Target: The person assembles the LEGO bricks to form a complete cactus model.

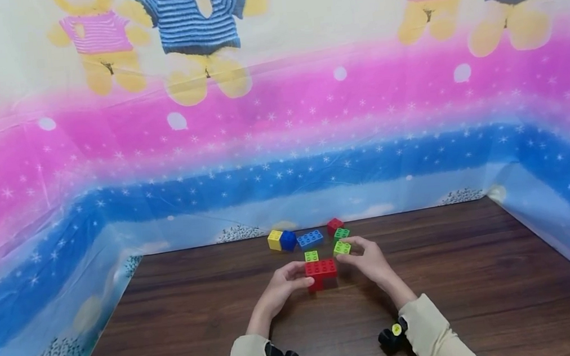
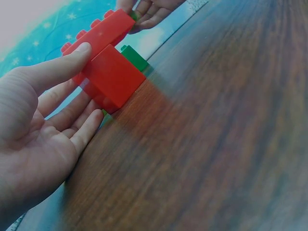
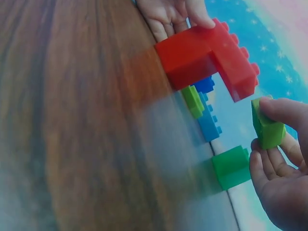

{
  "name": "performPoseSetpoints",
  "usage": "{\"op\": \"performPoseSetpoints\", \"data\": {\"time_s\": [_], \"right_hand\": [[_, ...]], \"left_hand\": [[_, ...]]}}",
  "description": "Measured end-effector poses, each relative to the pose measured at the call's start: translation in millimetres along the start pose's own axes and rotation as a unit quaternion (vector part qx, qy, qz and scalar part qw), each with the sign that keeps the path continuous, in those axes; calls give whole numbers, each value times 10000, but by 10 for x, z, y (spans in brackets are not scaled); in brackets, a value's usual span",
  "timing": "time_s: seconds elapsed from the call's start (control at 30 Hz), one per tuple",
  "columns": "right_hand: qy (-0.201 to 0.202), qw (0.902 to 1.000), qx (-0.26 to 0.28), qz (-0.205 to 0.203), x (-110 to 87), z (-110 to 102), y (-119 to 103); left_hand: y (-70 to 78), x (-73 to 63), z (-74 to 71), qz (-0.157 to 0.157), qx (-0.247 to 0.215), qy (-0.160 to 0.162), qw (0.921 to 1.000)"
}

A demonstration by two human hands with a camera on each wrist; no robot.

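My left hand [image 1: 280, 287] holds a long red brick [image 1: 320, 269], thumb on its near face and fingers behind. Under the brick's left part is a red block [image 2: 113, 79], which stands on the table; the long brick's right end overhangs. To the right, my right hand [image 1: 371, 260] pinches a lime green brick [image 3: 269, 129] between thumb and fingers, off the table and apart from the red bricks. A second lime green brick [image 1: 311, 256] sits just behind the red ones. Beyond the right hand's fingers stands a darker green brick [image 3: 231, 168].
Along the back lie a yellow block [image 1: 274, 240] beside a dark blue block [image 1: 287, 240], a blue brick [image 1: 310, 239] and a red block [image 1: 335, 226]. The brown wooden table [image 1: 201, 321] ends at a patterned cloth backdrop [image 1: 284, 167].
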State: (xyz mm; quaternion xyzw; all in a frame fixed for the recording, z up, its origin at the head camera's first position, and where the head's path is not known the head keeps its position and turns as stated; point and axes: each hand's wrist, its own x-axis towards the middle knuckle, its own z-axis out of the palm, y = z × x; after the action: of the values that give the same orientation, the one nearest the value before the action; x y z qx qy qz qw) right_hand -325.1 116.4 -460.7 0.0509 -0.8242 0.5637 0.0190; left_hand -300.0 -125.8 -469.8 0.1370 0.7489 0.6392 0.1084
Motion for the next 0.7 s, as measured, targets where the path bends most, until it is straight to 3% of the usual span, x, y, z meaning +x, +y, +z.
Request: {"op": "performPoseSetpoints", "data": {"time_s": [0.27,0.7], "right_hand": [[-34,9991,-56,-407,-33,56,-160],[-476,9948,-28,-897,-95,231,-339]], "left_hand": [[-4,-2,-5,-23,0,-38,10000],[-4,-9,-13,-10,-42,-110,9999]]}}
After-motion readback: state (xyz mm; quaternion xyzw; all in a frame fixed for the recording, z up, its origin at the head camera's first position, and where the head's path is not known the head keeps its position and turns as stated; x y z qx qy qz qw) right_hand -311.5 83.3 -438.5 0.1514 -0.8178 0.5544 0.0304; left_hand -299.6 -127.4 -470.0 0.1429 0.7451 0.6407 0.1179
